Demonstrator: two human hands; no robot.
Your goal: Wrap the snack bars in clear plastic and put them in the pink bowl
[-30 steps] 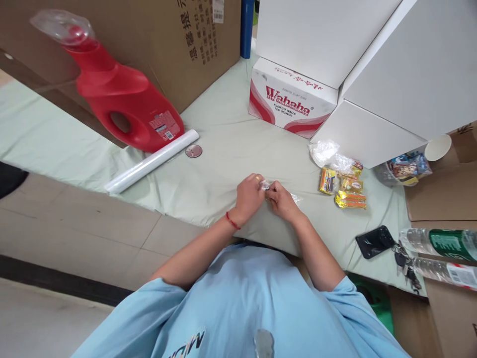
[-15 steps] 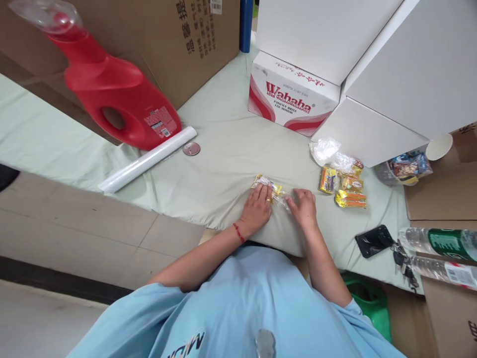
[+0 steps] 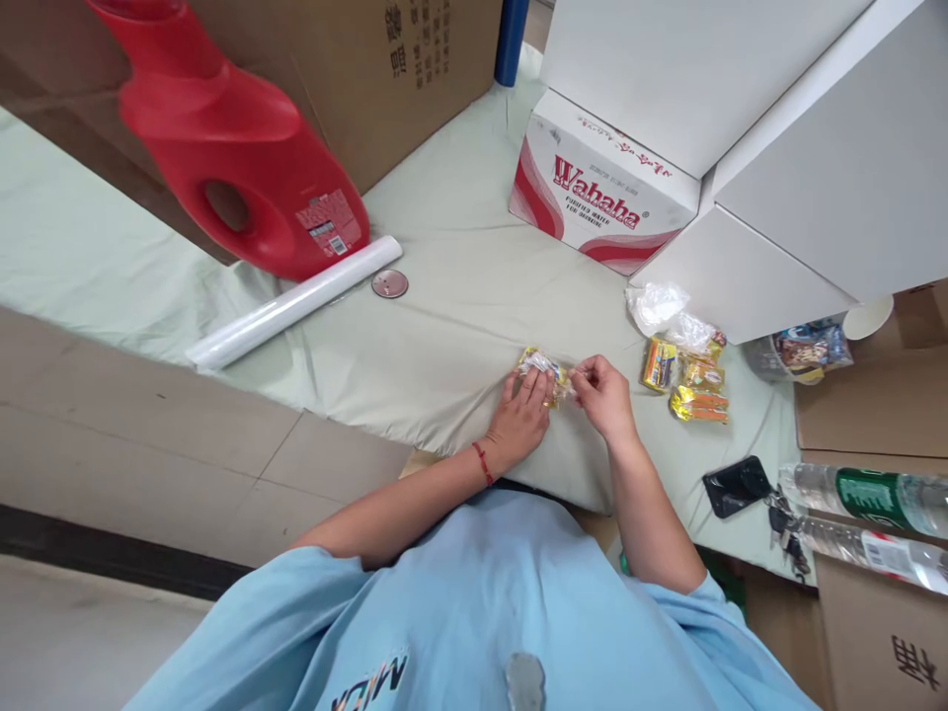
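Note:
On the pale green cloth lies a small snack packet (image 3: 528,359) with yellow at its edges and clear, crinkled plastic over it. My left hand (image 3: 521,413) rests on it with the fingers stretched out flat, covering part of it; a red bracelet circles that wrist. At the packet's right end, my right hand (image 3: 603,395) pinches the clear plastic wrapper (image 3: 566,391) between thumb and fingers. Right of that hand are a yellow packet with a dark picture (image 3: 659,365), a golden packet (image 3: 703,373) and a yellow-and-orange packet (image 3: 700,404).
Crumpled clear plastic (image 3: 658,308) lies behind the packets. A Wahaha carton (image 3: 599,193) stands at the back by white boxes (image 3: 822,178). Left are a red jug (image 3: 259,158), a white roll (image 3: 296,304) and a round disc (image 3: 389,284). Right are a phone (image 3: 736,486), keys (image 3: 783,523) and bottles (image 3: 874,499).
My right hand has come closer to my left and now pinches the wrapper close to the packet. My left hand stays on the packet. The whole view has shifted slightly.

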